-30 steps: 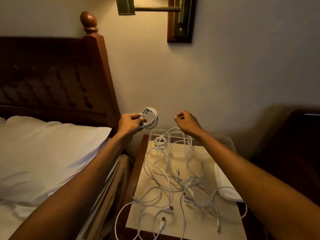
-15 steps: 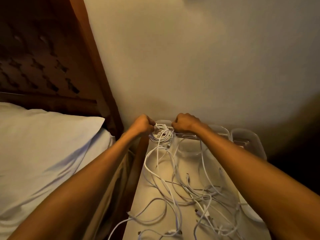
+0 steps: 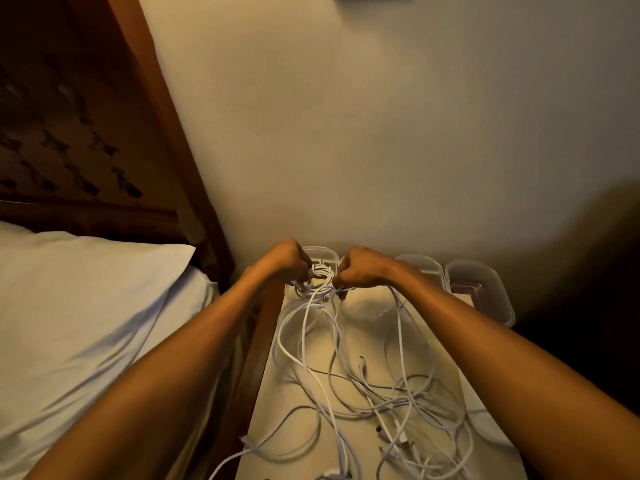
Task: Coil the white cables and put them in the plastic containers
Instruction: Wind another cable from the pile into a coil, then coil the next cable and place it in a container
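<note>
Head view. Narrow nightstand (image 3: 273, 410) with a pale top, pushed against a plain cream wall (image 3: 381, 133). Dim, warm light. To the left are a dark carved wooden headboard (image 3: 86, 133) and a white pillow (image 3: 86, 306) on the bed, right beside the stand.

Clear plastic containers sit in a row at the back edge, against the wall. Leftmost container (image 3: 323, 251) has the coil (image 3: 318, 276) at its mouth. Left hand (image 3: 287, 261) and right hand (image 3: 362, 268) are both curled and grip the coil from opposite sides, knuckles up. Strands trail from the coil over the rim to the tabletop. Middle container (image 3: 420, 263) is mostly behind the right wrist — contents can't be read. Right container (image 3: 481, 289) shows a dark bottom through the plastic.

Loose white cables (image 3: 398, 403) lie in a tangle across the middle and near end of the top, with a few plugs visible; one strand hangs off the left edge.

Hard to make out: fingertips are hidden under the knuckles, so the exact pinch points are unclear. The coil may be fully inside the container or still at the rim — can't tell. A white flat object (image 3: 488, 427) at the right edge is half covered by the right forearm. The near end of the stand is cut off by the frame.
</note>
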A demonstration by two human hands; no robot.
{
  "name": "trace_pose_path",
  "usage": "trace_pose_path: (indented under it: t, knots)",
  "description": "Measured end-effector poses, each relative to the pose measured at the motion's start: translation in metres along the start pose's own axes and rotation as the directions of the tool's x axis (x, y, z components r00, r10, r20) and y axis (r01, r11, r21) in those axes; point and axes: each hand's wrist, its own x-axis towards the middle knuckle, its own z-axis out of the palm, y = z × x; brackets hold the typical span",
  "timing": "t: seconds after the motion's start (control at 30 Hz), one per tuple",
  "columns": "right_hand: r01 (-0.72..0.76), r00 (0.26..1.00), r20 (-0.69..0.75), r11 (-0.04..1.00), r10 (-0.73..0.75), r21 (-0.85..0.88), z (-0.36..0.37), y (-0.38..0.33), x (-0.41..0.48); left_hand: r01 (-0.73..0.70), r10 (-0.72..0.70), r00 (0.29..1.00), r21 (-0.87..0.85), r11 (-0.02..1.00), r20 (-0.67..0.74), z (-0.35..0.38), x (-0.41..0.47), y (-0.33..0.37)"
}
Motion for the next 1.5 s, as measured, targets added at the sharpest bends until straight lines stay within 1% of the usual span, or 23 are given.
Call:
trace_pose_path:
  t: [0.07, 0.13, 0.2, 0.23, 0.33, 0.43, 0.5, 0.63, 0.77, 0.83, 0.93, 1.0, 1.1, 1.17, 1.27, 1.33, 1.4, 1.47, 1.5]
  knots:
    - [-0.003, 1.000, -0.012, 1.000, 0.003, -0.014, 0.000, 0.000, -0.003, -0.015, 0.016, 0.999, 0.010, 1.000, -0.049, 0.006, 0.001, -0.002]
    - [-0.015, 1.000, -0.015, 1.000, 0.014, -0.024, 0.003, 0.000, -0.003, -0.034, 0.039, 0.987, 0.032, 0.999, -0.158, 0.013, 0.003, -0.002]
    - [-0.017, 1.000, -0.024, 1.000, 0.017, -0.022, 0.005, 0.001, -0.001, -0.026, 0.031, 0.972, 0.025, 0.999, -0.234, 0.019, 0.006, -0.003]
    - [-0.017, 0.999, -0.035, 1.000, 0.016, -0.024, 0.006, 0.000, 0.000, -0.013, 0.018, 0.969, 0.020, 1.000, -0.247, 0.021, 0.007, -0.004]
    - [-0.009, 0.997, -0.078, 0.999, 0.006, -0.031, 0.008, 0.000, 0.001, 0.015, -0.004, 0.974, 0.045, 0.999, -0.226, 0.025, 0.009, -0.005]
    - [-0.015, 0.996, -0.089, 1.000, 0.013, -0.020, 0.011, 0.001, 0.006, 0.005, -0.007, 0.968, -0.010, 1.000, -0.251, 0.026, 0.013, -0.009]
    - [-0.014, 0.995, -0.095, 1.000, 0.012, -0.022, 0.014, 0.002, 0.012, -0.032, 0.030, 0.966, -0.003, 0.999, -0.257, 0.024, 0.016, -0.012]
    - [0.013, 0.992, -0.126, 0.999, -0.018, -0.040, 0.019, -0.001, 0.017, -0.143, 0.149, 0.966, 0.044, 0.989, -0.212, 0.021, 0.014, -0.012]
    - [0.009, 0.997, -0.076, 0.999, -0.013, -0.052, 0.020, -0.003, 0.016, -0.157, 0.171, 0.981, 0.144, 0.977, -0.090, 0.026, 0.012, -0.011]
    - [0.008, 0.998, -0.062, 0.998, -0.012, -0.069, 0.020, -0.003, 0.016, -0.155, 0.172, 0.981, 0.170, 0.973, -0.091, 0.029, 0.013, -0.012]
    - [0.023, 0.997, -0.070, 0.997, -0.028, -0.073, 0.021, 0.000, 0.015, -0.163, 0.178, 0.978, 0.140, 0.977, -0.107, 0.032, 0.010, -0.015]
    - [0.052, 0.992, -0.110, 0.998, -0.056, -0.039, 0.024, 0.003, 0.013, -0.184, 0.194, 0.970, 0.077, 0.980, -0.146, 0.031, 0.003, -0.015]
    - [0.081, 0.968, -0.237, 0.997, -0.082, -0.016, 0.029, 0.006, 0.002, -0.243, 0.226, 0.933, -0.029, 0.969, -0.281, 0.026, -0.017, -0.012]
    - [0.100, 0.948, -0.305, 0.994, -0.085, 0.034, 0.030, 0.008, -0.007, -0.271, 0.246, 0.922, -0.044, 0.962, -0.299, 0.023, -0.034, -0.010]
    - [0.160, 0.922, -0.372, 0.980, -0.105, 0.119, 0.033, 0.005, -0.025, -0.267, 0.239, 0.926, -0.057, 0.962, -0.293, 0.023, -0.062, -0.008]
    - [0.201, 0.883, -0.454, 0.971, -0.122, 0.131, 0.033, 0.001, -0.040, -0.264, 0.226, 0.918, -0.078, 0.961, -0.325, 0.021, -0.082, -0.005]
    - [0.227, 0.840, -0.531, 0.961, -0.112, 0.157, 0.031, -0.003, -0.055, -0.263, 0.207, 0.896, -0.094, 0.960, -0.394, 0.020, -0.103, -0.001]
    - [0.206, 0.837, -0.543, 0.958, -0.067, 0.200, 0.026, -0.006, -0.072, -0.277, 0.194, 0.869, -0.123, 0.953, -0.454, 0.018, -0.122, 0.005]
    - [0.167, 0.844, -0.536, 0.964, -0.030, 0.208, 0.024, -0.005, -0.080, -0.286, 0.196, 0.861, -0.127, 0.950, -0.469, 0.017, -0.131, 0.010]
